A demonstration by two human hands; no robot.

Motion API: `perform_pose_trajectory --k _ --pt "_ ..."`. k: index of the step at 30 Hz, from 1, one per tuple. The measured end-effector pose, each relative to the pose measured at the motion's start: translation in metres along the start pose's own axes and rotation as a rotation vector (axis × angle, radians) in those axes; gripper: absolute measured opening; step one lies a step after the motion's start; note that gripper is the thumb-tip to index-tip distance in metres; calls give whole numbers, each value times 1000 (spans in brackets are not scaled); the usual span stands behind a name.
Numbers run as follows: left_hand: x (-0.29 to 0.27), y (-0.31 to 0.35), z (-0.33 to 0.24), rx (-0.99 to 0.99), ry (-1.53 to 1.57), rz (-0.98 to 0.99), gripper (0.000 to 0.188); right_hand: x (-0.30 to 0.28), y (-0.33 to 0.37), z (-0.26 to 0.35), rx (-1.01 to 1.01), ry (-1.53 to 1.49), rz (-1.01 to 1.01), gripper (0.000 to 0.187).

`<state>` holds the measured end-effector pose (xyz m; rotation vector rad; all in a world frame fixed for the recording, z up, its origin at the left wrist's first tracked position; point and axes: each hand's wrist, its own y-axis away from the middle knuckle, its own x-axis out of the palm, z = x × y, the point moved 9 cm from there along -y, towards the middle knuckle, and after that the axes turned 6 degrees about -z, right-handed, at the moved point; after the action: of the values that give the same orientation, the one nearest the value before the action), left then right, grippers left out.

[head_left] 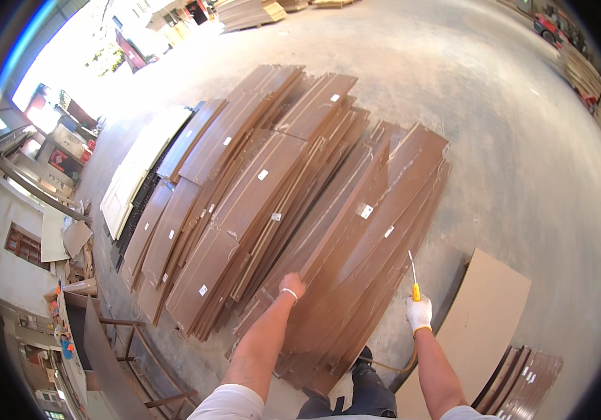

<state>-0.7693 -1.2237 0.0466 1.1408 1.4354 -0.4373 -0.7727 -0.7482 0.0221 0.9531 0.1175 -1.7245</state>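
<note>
I see the left hand (292, 285) closed on the left long edge of a brown panel (356, 231), which lies at the top of the nearest pile. The fingers are curled there, and a white band (290, 295) goes around the wrist. The right hand (419, 313) wears a white glove and grips the yellow handle of a thin tool (416, 291). Its metal shaft points away from the body, and the tip is near the right side of this pile; I cannot tell whether it touches.

The nearest pile lies on the concrete floor (510, 161), in front of the person's legs, and its panels are fanned a little. A white label (365, 211) is on its upper surface. To its left I see more piles of brown panels (244, 189), and beyond them some cream panels (143, 171). At the right of the gloved hand lies a beige board (479, 315), and beside its lower end is a smaller brown stack (535, 383).
</note>
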Motion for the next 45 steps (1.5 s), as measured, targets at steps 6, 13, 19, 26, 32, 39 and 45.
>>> perform_pose_trajectory --k 6,13,19,26,32,39,45 --pt "21 95 24 23 28 -47 36 -1 62 -34 -131 399 229 37" --pt "13 295 84 -225 176 21 37 11 178 -51 -519 625 643 37" --pt "31 423 127 -373 224 3 26 5 140 -69 148 82 364 22" --pt "39 561 201 -629 371 -215 22 40 378 -50 -1313 906 1210 25" --pt "46 728 291 -773 459 -275 20 47 515 -75 -1444 922 1357 20" --pt "102 928 404 -912 569 -359 22 56 713 -176 -1550 1097 1422 22" --pt "115 1076 471 -1091 485 -459 21 58 825 -187 -1495 925 1397 17"
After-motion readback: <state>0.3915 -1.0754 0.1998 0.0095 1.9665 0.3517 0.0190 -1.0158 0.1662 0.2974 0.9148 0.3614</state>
